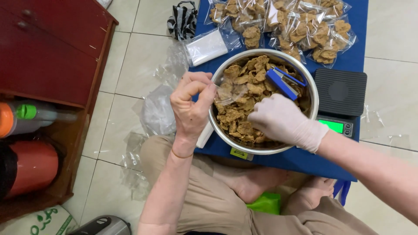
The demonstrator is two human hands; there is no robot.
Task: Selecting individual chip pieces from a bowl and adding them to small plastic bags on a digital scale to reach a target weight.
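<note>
A steel bowl [311, 87] full of brown fried snack pieces [246, 78] sits on a low blue table [305, 159]. My bare left hand [191, 106] pinches a small clear plastic bag [228, 90] at the bowl's left rim. My right hand [283, 119], in a white glove, reaches into the bowl over the snacks, close to the bag's mouth. A blue stapler [284, 82] lies on the snacks just above my gloved hand.
Several filled clear bags of snacks [300, 30] lie at the table's far end, beside a stack of empty bags [207, 47]. A black digital scale [340, 98] stands right of the bowl. Loose plastic bags [156, 113] litter the tile floor; a red cabinet [48, 56] is left.
</note>
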